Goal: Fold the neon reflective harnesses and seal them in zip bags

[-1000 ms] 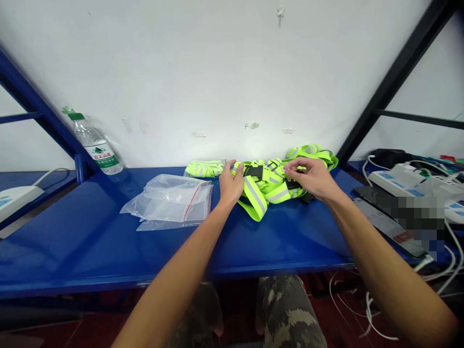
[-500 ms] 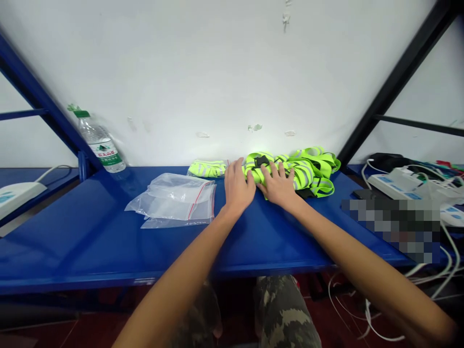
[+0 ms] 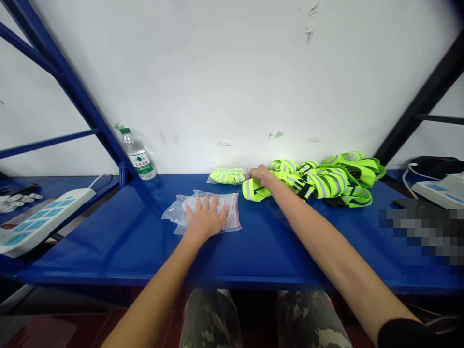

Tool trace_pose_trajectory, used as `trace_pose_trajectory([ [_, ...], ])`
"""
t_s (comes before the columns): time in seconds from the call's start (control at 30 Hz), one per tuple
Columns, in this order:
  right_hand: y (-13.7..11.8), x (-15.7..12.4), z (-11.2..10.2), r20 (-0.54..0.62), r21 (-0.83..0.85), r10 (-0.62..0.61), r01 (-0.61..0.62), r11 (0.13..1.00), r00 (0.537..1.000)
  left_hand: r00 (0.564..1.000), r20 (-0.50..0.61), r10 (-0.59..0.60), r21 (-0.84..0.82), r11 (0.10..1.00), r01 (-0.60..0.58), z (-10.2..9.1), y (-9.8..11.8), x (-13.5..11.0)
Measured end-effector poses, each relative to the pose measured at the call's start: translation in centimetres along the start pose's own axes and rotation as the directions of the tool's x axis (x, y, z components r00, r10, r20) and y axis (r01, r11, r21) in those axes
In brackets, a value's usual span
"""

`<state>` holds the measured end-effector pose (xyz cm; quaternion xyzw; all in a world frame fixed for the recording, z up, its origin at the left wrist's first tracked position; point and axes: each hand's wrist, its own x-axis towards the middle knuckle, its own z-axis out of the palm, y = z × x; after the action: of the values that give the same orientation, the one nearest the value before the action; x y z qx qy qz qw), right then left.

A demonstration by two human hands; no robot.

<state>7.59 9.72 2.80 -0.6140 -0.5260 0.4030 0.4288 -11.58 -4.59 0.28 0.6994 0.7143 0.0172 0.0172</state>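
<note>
My left hand [image 3: 206, 216] lies flat with fingers spread on a small stack of clear zip bags [image 3: 232, 212] with red seal lines, on the blue shelf [image 3: 275, 241]. My right hand [image 3: 259, 174] reaches to the back of the shelf, fingers curled on the near end of a folded neon-yellow reflective strap [image 3: 253, 190]. To its right lies a tangled pile of the same reflective straps [image 3: 333, 179] with black buckles. A bagged folded strap [image 3: 226, 175] sits just left of my right hand, against the wall.
A water bottle [image 3: 137, 155] stands at the back left by the blue rack post [image 3: 72, 87]. A white power strip [image 3: 39, 220] lies on the left shelf, another [image 3: 440, 186] with cables at the right. A black rack post [image 3: 420, 101] rises at right.
My left hand left the strap pile and moved left onto the clear bags. My right hand shifted to the folded strap's near end. The view swung left.
</note>
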Motion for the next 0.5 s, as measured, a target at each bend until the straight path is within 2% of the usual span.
trace_pose_trajectory([
  [0.1, -1.2, 0.1, 0.3, 0.069, 0.103, 0.088, -0.094, 0.990, 0.994, 0.999, 0.032, -0.014, 0.011, 1.000, 0.013, -1.7, 0.4, -0.2],
  [0.17, -2.1, -0.8, 0.1, 0.029, 0.185, 0.056, -0.061, 0.981, 0.998, 0.996, -0.063, 0.065, 0.008, 0.998, -0.065, -4.1, 1.0, -0.1],
  [0.2, -2.6, -1.5, -0.3, -0.010, 0.222, 0.024, -0.021, 0.975, 1.000, 0.970, -0.193, 0.150, -0.028, 0.987, -0.158, -5.2, 1.4, 0.1],
  [0.23, -2.9, -2.2, -0.9, -0.045, 0.266, -0.025, 0.036, 0.963, 0.999, 0.910, -0.361, 0.204, -0.102, 0.961, -0.256, -6.3, 2.0, 0.3],
  [0.27, -3.1, -3.1, -1.6, -0.067, 0.308, -0.076, 0.093, 0.947, 0.995, 0.839, -0.503, 0.207, -0.204, 0.915, -0.348, -7.0, 2.9, 0.7],
  [0.3, -3.2, -4.0, -2.5, -0.068, 0.357, -0.137, 0.152, 0.921, 0.988, 0.786, -0.589, 0.186, -0.319, 0.841, -0.437, -7.5, 3.8, 1.3],
  [0.33, -3.1, -4.9, -3.5, -0.034, 0.448, -0.220, 0.212, 0.869, 0.975, 0.763, -0.630, 0.145, -0.434, 0.749, -0.500, -7.6, 5.0, 2.0],
  [0.4, -2.3, -6.4, -5.6, 0.065, 0.535, -0.265, 0.191, 0.823, 0.962, 0.787, -0.596, 0.159, -0.605, 0.555, -0.571, -6.9, 7.4, 3.6],
  [0.5, -0.1, -7.8, -8.2, 0.172, 0.532, -0.172, 0.056, 0.845, 0.970, 0.844, -0.467, 0.264, -0.751, 0.386, -0.536, -4.4, 10.7, 5.5],
])
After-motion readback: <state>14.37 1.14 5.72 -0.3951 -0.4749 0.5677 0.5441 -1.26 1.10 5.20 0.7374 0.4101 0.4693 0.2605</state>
